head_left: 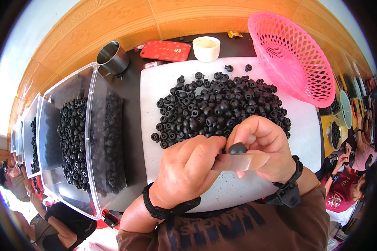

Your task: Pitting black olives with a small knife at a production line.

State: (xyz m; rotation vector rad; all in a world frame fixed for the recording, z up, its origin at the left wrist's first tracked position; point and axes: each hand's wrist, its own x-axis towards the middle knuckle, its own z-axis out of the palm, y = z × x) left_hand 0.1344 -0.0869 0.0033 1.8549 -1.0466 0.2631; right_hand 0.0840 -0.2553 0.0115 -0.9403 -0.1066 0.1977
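My left hand point(188, 167) is closed around a short knife; its handle is hidden by the fingers. The bare blade point(247, 162) points right, toward my right palm. My right hand point(268, 146) pinches a small rounded black part point(238, 148), apparently rubber or plastic, just above the blade. Whether the edge touches the part I cannot tell. Beyond my hands, a pile of similar black parts point(218, 104), many with a round hole, covers much of a white board point(163, 163).
Left of the board stands a clear plastic bin point(94, 146) holding many black parts. Along the back are a metal cup point(113, 57), a red patterned case point(165, 50) and a white cup point(206, 49). A pink basket point(322, 90) leans at the right. People work at both sides.
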